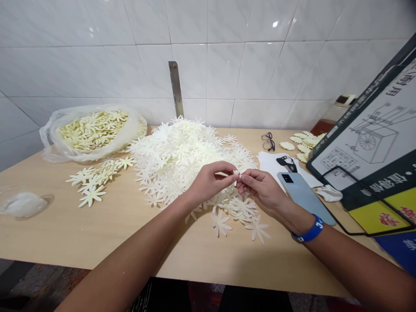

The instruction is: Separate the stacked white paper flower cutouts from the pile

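Observation:
My left hand and my right hand meet over the front right of a big heap of white flower cutouts. Thumbs and fingertips of both are pinched together on a small white flower piece, mostly covered by the fingers. A blue band circles the right wrist. Just below the hands, a few loose flower cutouts with long thin petals lie flat on the table. Left of the heap is a small row of thicker, yellowish flower pieces.
A plastic bag full of yellowish flower pieces sits at the back left of the wooden table. On the right are a phone, glasses, a bottle and a leaning printed board. A clear plastic bundle lies far left.

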`<move>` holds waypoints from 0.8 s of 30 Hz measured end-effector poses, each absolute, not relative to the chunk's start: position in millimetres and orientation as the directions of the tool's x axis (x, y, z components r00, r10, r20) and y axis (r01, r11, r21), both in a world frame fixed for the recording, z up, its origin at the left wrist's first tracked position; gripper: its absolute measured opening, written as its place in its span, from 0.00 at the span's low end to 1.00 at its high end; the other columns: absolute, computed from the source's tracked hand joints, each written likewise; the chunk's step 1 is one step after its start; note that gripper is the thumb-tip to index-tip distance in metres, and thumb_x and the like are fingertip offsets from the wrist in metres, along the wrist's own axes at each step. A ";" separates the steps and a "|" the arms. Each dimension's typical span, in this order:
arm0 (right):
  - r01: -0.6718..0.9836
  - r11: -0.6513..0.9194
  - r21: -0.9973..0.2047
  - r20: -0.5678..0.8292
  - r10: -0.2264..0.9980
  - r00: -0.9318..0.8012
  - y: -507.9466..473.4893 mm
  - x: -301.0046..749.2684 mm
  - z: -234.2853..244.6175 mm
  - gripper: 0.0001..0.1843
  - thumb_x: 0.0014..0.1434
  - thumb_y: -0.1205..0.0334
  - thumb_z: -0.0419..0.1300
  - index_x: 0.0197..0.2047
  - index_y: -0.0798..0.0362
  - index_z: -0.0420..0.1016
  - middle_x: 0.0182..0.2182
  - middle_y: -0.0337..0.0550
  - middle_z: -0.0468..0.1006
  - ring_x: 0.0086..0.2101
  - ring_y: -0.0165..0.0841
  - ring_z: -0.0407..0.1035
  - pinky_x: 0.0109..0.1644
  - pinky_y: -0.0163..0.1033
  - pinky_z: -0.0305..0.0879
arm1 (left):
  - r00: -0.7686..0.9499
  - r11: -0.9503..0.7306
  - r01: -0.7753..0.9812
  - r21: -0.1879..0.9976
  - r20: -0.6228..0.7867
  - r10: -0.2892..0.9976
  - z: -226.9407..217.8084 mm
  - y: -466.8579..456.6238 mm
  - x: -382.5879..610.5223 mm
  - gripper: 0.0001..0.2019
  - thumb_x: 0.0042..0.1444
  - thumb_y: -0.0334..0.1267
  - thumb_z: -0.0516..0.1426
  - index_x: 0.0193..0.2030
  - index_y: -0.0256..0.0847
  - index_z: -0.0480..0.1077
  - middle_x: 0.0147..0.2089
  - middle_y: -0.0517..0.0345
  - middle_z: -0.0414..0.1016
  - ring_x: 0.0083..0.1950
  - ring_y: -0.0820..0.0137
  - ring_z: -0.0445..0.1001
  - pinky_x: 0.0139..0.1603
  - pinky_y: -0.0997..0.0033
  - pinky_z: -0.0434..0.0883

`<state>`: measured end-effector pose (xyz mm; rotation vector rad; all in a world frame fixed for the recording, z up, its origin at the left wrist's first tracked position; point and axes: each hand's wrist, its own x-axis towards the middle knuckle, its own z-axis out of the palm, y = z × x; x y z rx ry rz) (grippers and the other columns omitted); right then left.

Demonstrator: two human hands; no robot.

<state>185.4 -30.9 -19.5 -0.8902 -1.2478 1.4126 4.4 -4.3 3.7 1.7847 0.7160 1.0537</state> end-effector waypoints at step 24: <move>0.105 0.238 -0.966 0.238 0.971 -0.014 -30.2 190.3 -18.5 0.18 0.63 0.55 0.58 0.23 0.52 0.65 0.22 0.37 0.65 0.24 0.29 0.60 0.29 0.37 0.58 | 0.080 -0.055 -0.447 0.893 0.102 0.992 4.8 18.4 -6.0 0.11 0.45 0.40 0.67 0.34 0.37 0.77 0.35 0.59 0.73 0.35 0.76 0.71 0.46 0.69 0.72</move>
